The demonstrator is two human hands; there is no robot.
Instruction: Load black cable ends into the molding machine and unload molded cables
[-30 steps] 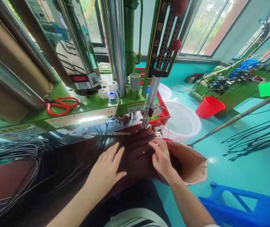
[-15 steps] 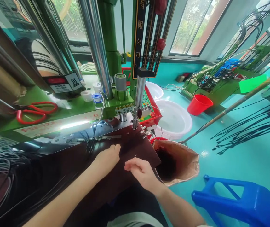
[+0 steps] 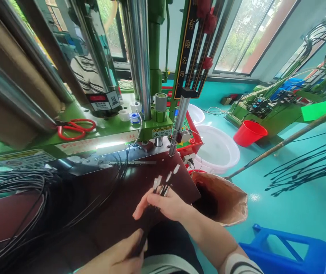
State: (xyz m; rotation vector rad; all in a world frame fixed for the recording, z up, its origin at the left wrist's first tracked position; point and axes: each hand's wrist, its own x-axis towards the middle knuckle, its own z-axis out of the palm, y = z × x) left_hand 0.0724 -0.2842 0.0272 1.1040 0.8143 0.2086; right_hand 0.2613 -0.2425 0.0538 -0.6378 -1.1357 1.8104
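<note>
The right hand (image 3: 165, 205) is closed around a small bundle of thin black cables (image 3: 151, 219), with several pale metal-tipped ends (image 3: 164, 179) fanning up and out above the fingers. The bundle runs down and toward the person to the left hand (image 3: 123, 258), which sits at the bottom edge of the view and pinches the lower part of the same cables between thumb and fingers. Both hands are above the near edge of the dark brown worktop (image 3: 128, 190), in front of the person's lap.

Just right of the right hand stands an open brown paper bag (image 3: 228, 201), its mouth tilted toward the worktop corner; its inside is dark and the contents cannot be made out. On the left, a thick mass of loose black cables (image 3: 17, 205) sprawls over the worktop and off its side.

Behind the worktop rises a green machine (image 3: 114, 127) with shiny steel columns (image 3: 140, 57). Red-handled scissors (image 3: 75, 128) lie on its green ledge, near some small white tape rolls (image 3: 128, 111). On the turquoise floor (image 3: 294, 205) beyond are 2 white basins (image 3: 218, 148), a red bucket (image 3: 250, 133), and a blue plastic stool (image 3: 296, 251) at the lower right.
</note>
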